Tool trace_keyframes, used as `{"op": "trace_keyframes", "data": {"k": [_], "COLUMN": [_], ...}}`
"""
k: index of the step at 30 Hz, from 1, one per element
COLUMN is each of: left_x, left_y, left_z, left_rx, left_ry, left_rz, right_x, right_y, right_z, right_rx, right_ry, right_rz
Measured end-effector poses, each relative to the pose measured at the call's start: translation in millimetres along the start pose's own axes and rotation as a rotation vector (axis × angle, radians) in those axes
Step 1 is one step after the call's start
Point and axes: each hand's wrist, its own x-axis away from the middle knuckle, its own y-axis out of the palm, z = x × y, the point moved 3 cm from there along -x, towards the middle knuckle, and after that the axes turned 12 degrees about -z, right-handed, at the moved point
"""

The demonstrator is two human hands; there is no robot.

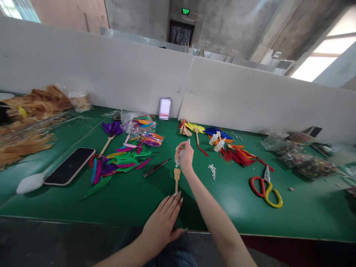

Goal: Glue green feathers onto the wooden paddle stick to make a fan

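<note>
A small wooden stick with a rounded, spoon-like head (pixel 177 175) lies on the green table, pointing away from me. My left hand (pixel 164 214) rests with outstretched fingers on the near end of the stick, covering that end. Above the stick's head, my right hand (pixel 185 157) grips a small white glue bottle (pixel 181 154) with its tip pointing down. The fingers hide part of the bottle. Clear wet-looking spots show on the wooden head. Tweezers (pixel 157 167) lie left of the stick, and a cluster of small white pieces (pixel 212 171) lies to its right.
Colourful feathers (pixel 122 161) and a phone (pixel 70 166) lie left. Red-and-yellow scissors (pixel 265 187) lie right. Farther back are glue bottles (pixel 219 144), red feathers (pixel 241 155) and bagged beads (pixel 317 165). A white partition (pixel 133 78) borders the table's far side.
</note>
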Motion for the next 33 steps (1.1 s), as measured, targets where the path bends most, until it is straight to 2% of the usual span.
{"op": "trace_keyframes", "data": {"k": [7,13,19,25,33], "left_x": [-1.0,-1.9,-1.1,-0.8,-0.5], "left_y": [-1.2,-3.1,-1.6,0.8,4.8], "left_z": [0.4,0.8,0.7,0.0,-0.3], "left_rx": [0.000,-0.007,0.010,0.006,0.021], "left_ry": [0.002,0.000,0.001,0.001,0.006], "left_rz": [0.016,0.005,0.032,-0.006,0.024], "right_x": [-2.2,1.8,2.2,6.8,12.5], "right_y": [-7.7,-0.1,4.3,8.6,6.6], "right_z": [5.0,6.9,7.4,9.5,3.4], "right_rx": [0.000,0.016,0.009,0.009,0.005], "right_ry": [0.002,0.030,0.027,0.036,0.047], "right_rz": [0.007,-0.066,-0.085,-0.098,-0.091]}}
